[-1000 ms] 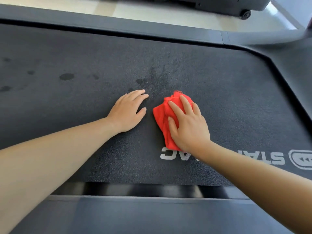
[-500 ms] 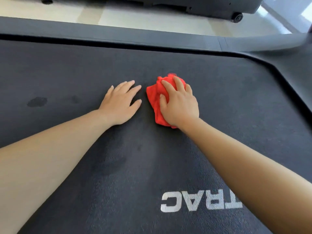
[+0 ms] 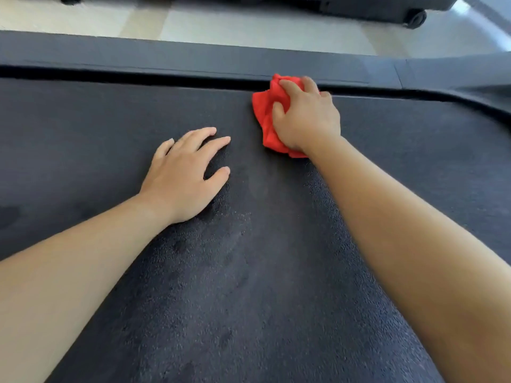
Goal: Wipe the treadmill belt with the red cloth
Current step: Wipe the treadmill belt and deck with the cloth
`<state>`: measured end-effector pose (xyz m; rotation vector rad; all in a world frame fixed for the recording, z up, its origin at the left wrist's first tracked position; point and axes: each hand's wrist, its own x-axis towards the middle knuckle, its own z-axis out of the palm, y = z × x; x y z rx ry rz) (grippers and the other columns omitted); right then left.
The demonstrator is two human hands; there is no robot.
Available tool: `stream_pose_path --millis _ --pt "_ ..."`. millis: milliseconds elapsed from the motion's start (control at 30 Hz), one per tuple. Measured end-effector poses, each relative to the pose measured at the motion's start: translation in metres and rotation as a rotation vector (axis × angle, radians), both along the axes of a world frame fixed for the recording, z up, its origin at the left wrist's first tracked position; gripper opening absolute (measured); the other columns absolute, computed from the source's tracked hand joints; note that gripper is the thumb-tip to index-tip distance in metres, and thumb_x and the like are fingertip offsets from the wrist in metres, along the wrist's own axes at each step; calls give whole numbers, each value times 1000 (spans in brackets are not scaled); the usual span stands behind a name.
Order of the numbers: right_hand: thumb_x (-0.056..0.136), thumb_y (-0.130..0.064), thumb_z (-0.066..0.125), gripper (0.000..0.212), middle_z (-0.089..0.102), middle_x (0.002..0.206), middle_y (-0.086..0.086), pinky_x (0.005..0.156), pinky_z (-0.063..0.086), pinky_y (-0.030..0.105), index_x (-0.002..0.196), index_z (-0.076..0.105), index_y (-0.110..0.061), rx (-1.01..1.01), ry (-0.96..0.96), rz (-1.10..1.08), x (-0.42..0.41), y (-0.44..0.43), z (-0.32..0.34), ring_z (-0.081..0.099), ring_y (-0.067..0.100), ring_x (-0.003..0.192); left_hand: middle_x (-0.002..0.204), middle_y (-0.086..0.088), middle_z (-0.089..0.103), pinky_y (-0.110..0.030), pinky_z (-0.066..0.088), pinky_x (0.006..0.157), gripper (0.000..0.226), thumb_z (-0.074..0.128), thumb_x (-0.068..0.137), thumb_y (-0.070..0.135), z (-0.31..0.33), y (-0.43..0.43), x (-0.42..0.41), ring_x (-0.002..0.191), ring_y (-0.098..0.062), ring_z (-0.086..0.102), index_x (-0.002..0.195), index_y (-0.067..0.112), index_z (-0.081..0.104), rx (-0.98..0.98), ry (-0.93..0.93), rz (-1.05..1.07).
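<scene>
A dark, pebble-textured treadmill belt (image 3: 249,272) fills the view. The bright red, crumpled cloth (image 3: 266,117) lies bunched under the right hand (image 3: 307,120), whose fingers clutch it at the belt's far edge. The left hand (image 3: 185,175) rests flat, fingers spread, nearer and leftward.

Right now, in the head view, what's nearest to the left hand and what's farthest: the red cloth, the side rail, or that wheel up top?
From the left hand:
1. Red cloth, right, under the right hand.
2. Side rail, beyond the belt's far edge.
3. Wheel, top right on the floor.
</scene>
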<state>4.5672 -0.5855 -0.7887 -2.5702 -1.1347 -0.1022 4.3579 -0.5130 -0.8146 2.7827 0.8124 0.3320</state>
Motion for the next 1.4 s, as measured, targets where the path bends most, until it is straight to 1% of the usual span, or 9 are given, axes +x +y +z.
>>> stream_pose_path --millis 200,300,400,567,667,867,1033,1200,1400 --pt "93 -42 38 48 29 152 5 95 38 43 141 38 -32 -56 -2 26 -16 -19 6 36 38 126 150 10 29 -42 9 115 50 43 90 43 3 -2 0 139 -9 20 139 35 38 -44 -25 9" --pt "94 -42 39 50 23 155 5 96 38 45 142 35 -33 -80 25 51 -50 -49 9 31 38 130 151 6 29 -43 10 115 50 43 91 41 6 -5 0 140 -11 20 140 31 38 -42 -16 9" --pt "94 -42 40 50 21 155 6 92 39 45 142 34 -33 -67 17 71 -95 -86 7 32 39 127 154 2 26 -44 11 115 50 40 94 38 8 -14 -4 142 -16 18 143 27 35 -46 11 20" --pt "91 -41 44 49 27 152 9 86 40 44 139 39 -32 -37 -34 136 -165 -151 3 36 39 121 155 -1 22 -42 12 115 50 39 96 35 7 -43 -50 144 -20 15 145 23 32 -47 41 -22" --pt "90 -42 45 49 30 151 9 87 41 46 138 41 -32 -42 -31 167 -185 -169 2 35 39 125 156 1 22 -41 13 116 51 39 95 35 8 -52 -84 144 -18 15 145 25 32 -46 50 -62" --pt "92 -42 40 48 26 152 5 90 39 44 140 37 -34 -45 -35 149 -164 -123 3 34 35 124 156 -1 19 -44 13 115 55 38 94 41 10 -35 -79 144 -20 13 146 25 29 -39 84 -20" --pt "93 -42 40 48 25 153 3 93 38 46 140 38 -33 -3 -14 63 -123 -54 -1 33 36 127 157 -1 16 -51 11 115 55 34 96 42 13 26 -39 145 -20 10 147 24 26 -58 107 72" --pt "92 -39 38 48 26 153 5 92 38 45 140 38 -30 18 17 -79 -86 11 -4 32 36 127 156 3 19 -46 7 115 54 32 94 47 2 51 -20 144 -16 10 145 30 26 -8 93 134" --pt "92 -40 38 51 28 152 5 94 37 42 141 38 -31 -17 5 -112 -58 47 0 33 36 128 153 5 24 -45 9 113 52 36 91 48 -3 54 -20 141 -12 15 140 33 34 -2 3 133"
